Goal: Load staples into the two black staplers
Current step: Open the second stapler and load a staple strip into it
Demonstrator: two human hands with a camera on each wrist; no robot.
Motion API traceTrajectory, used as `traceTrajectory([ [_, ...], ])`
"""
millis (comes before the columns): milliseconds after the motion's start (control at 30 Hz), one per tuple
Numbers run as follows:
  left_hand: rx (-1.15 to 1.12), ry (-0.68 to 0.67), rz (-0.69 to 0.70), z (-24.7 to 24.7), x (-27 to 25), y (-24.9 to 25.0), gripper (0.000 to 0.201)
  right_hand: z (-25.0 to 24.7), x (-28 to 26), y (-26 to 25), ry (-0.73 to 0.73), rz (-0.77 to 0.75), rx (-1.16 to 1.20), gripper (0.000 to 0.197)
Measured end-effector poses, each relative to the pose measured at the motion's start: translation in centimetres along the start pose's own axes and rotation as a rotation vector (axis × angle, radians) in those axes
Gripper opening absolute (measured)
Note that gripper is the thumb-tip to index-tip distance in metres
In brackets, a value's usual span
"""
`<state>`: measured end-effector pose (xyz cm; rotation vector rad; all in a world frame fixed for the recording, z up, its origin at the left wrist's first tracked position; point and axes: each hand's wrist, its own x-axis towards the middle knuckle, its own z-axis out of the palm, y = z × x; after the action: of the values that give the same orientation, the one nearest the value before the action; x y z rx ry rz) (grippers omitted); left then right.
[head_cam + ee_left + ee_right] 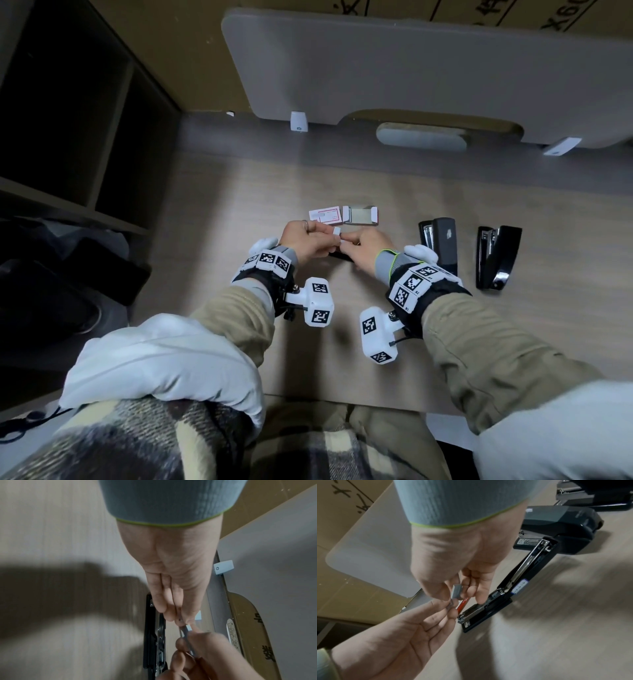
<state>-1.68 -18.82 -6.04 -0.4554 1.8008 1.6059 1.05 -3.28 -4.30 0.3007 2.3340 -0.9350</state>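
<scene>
I see my left hand (305, 238) and right hand (367, 247) both pinching one staple strip (456, 591) above the opened stapler (506, 590) on the desk (411, 329); two closed staplers (442, 245) lie right.

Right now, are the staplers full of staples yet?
Not yet. Done: the staple box is open, and one stapler lies flipped open under the hands. In hand: left hand and right hand pinch a strip of staples together. Left: drop it in, close, then load another stapler.
</scene>
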Motion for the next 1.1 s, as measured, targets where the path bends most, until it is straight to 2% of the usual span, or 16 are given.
traceTrajectory([
  [167, 0.009, 0.005, -0.002, -0.1, -0.1, -0.3, 0.017, 0.6, -0.5, 0.1, -0.022, -0.02, -0.01, 0.026],
  [300, 0.068, 0.083, 0.037, -0.6, 0.4, -0.8, 0.011, 0.8, -0.3, 0.8, 0.147, 0.05, -0.04, 0.017],
  [367, 0.095, 0.101, 0.044, -0.8, 0.5, -1.1, 0.01, 0.6, -0.4, 0.9, 0.178, 0.069, -0.103, 0.015],
  [567, 0.121, 0.163, 0.023, -1.1, 1.2, -2.4, 0.005, 1.6, -0.5, 1.2, 0.312, 0.031, -0.238, 0.023],
  [633, 0.088, 0.186, 0.018, -1.0, 1.7, -2.9, 0.002, 2.1, -0.4, 1.0, 0.315, 0.029, -0.29, 0.026],
  [733, 0.032, 0.209, 0.013, -0.9, 1.9, -3.0, 0.009, 2.2, -0.4, 0.8, 0.307, 0.033, -0.341, 0.026],
  [933, 0.007, 0.166, -0.014, -1.3, 1.8, -2.8, 0.004, 2.2, -0.5, 0.5, 0.294, 0.033, -0.347, 0.025],
  [1100, 0.013, 0.157, -0.037, -1.1, 1.7, -2.8, 0.011, 2.2, -0.5, 0.0, 0.283, 0.016, -0.388, 0.025],
])
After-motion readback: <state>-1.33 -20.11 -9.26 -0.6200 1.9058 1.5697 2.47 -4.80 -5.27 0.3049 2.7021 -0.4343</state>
